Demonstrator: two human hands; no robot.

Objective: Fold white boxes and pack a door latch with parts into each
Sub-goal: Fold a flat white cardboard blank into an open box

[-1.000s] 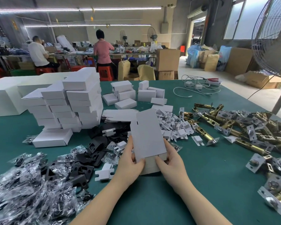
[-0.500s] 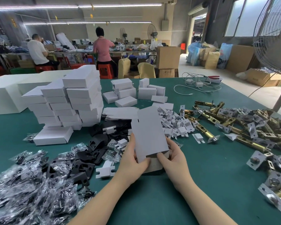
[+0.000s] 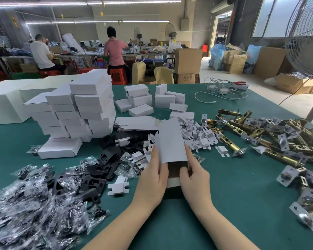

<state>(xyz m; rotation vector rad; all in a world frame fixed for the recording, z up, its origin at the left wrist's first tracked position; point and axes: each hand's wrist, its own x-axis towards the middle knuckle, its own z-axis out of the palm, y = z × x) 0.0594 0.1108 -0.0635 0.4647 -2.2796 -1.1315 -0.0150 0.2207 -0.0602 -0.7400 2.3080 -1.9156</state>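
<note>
A workshop with strip lights, cardboard cartons and two seated workers at far benches lies behind a green-covered table [image 3: 224, 204]. Both hands meet at the table's middle, clamped on one white box [image 3: 171, 141] — a part-folded carton standing tilted, its near end open and dark inside. The left hand [image 3: 153, 179] grips the box's left side, thumb curled onto the front panel; the right hand [image 3: 194, 175] grips the right side, thumb bent at the open mouth. The box's lower edge rests on the table between the palms.

Left of the left hand lie black plates [image 3: 98, 177] and crinkled clear parts bags [image 3: 25, 204]; just beside that hand sits a white card insert [image 3: 118, 186]. Beyond it rises a stack of folded boxes [image 3: 76, 112]. Past the fingertips spreads a heap of small white inserts [image 3: 197, 134]. Right of the right hand — well apart — sprawl brass door latches [image 3: 278, 138] with silver faceplates.
</note>
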